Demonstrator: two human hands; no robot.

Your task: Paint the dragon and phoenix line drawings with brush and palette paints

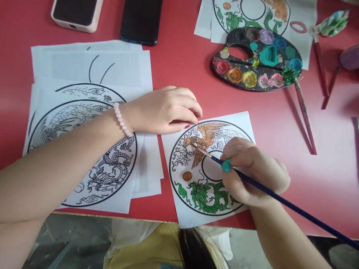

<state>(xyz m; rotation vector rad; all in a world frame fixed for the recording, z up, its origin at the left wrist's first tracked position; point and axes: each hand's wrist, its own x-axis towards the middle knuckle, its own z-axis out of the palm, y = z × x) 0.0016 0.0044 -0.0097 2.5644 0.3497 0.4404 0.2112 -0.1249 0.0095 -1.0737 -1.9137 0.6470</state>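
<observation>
The right hand (252, 170), over the sheet (211, 172), pinches 1 brush (276, 196) slanting up-left to the orange bird (207, 136), while the left hand (168, 110), loosely curled, seemingly empty, rests by the sheet's top-left corner.

Our left forearm (75, 160) slants in from the left of the painted sheet (186, 220), and our left hand (168, 110) lies palm down by the sheet's upper edge, knuckles raised, fingers loosely curled, its red-nailed thumb tip at that edge. Our right forearm (283, 231) comes up from beyond the sheet's lower right corner, and our right hand (255, 173) sits over its right side, fingers bent and pinched against the teal-nailed thumb.
</observation>
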